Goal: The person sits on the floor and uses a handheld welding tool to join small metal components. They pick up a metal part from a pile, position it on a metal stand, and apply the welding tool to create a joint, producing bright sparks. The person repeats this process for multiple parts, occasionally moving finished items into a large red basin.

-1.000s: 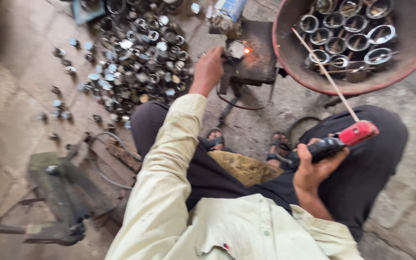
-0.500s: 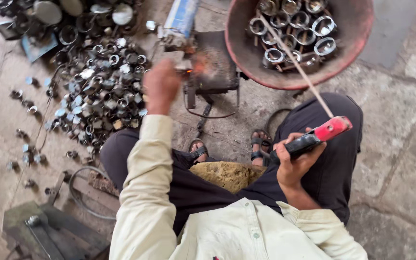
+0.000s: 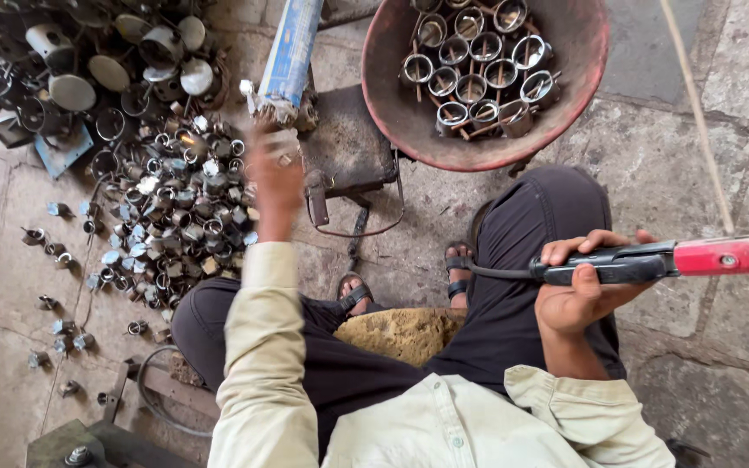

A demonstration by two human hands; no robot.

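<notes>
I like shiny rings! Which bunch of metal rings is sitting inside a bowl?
The metal rings at top right. They sit in the big red bowl; the other pile lies loose on the floor.

Blurred hand, cropped edges

The left hand [image 3: 272, 173] is smeared by motion, so its fingers and any small piece in them cannot be made out. The welding rod [image 3: 695, 104] runs out past the top edge, the red basin [image 3: 591, 61] is cropped above, and the pile of metal cups [image 3: 158, 217] blurs together.

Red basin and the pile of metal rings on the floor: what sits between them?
In the head view, a dark metal block with a blue tube leaning at its corner, between basin and rings.
</notes>
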